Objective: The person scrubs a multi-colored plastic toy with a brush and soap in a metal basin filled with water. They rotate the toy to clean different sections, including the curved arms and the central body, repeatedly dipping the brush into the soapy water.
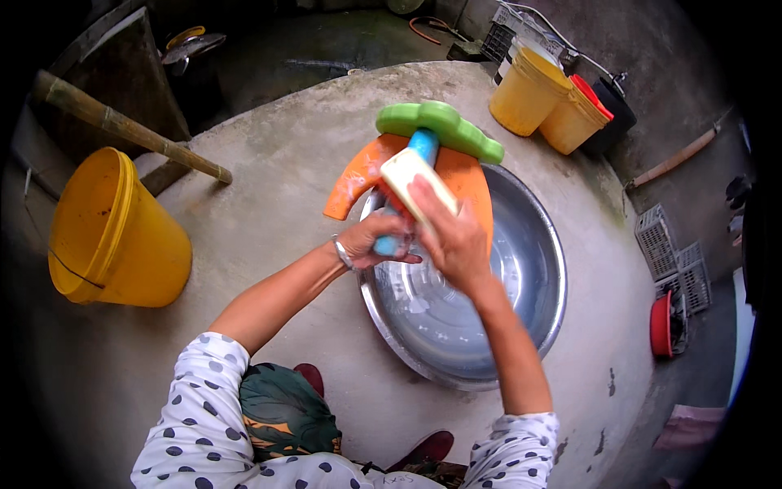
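Note:
My left hand (371, 240) grips the blue stem of a plastic toy (432, 143) that has a green top, a blue shaft and an orange curved part. The toy is held over the near-left rim of a large steel basin (538, 253) holding some water. My right hand (456, 236) holds a pale yellow bar of soap (411, 179) pressed against the toy's blue stem and orange part. A metal bangle sits on my left wrist.
A yellow bucket (114, 232) stands at the left with a bamboo pole (122, 126) above it. Two yellow buckets (546, 98) stand at the back right, one with a red lid. Plastic crates (672, 253) and a red bowl (661, 324) lie at the right on the concrete floor (261, 212).

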Available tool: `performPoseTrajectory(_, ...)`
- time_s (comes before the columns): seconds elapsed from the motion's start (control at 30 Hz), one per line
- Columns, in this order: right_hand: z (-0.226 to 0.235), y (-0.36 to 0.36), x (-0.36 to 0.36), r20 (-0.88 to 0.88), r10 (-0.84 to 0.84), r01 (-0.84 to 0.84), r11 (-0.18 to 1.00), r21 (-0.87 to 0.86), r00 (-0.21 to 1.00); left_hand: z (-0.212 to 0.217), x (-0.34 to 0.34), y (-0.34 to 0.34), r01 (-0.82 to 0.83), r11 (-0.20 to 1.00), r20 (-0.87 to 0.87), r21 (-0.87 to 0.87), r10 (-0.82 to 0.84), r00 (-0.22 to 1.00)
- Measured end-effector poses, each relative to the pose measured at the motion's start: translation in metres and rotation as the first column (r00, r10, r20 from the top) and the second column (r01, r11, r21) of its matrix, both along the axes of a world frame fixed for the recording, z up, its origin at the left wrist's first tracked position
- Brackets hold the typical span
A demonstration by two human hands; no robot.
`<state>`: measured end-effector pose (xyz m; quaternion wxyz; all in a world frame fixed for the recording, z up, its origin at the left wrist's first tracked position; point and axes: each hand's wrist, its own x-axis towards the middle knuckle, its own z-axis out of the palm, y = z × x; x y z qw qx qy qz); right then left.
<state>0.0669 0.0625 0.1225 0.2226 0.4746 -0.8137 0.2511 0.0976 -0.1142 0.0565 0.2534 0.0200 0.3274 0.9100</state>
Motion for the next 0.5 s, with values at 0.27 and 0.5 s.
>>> performPoseTrajectory(0.27, 0.088, 0.040, 0.033, -0.078, 0.044, 0.021, 0.731, 0.682, 0.996, 0.007, 0.025, 0.088, -0.275, 0.861, -0.365, -0.427, 0.114, 0.924)
performPoseTrajectory(0.5, 0.070, 0.079, 0.053, -0.047, -0.238, 0.163, 0.497, 0.852, 0.970, -0.003, 0.064, 0.131, -0.075, 0.488, -0.187, -0.870, -0.186, 0.965)
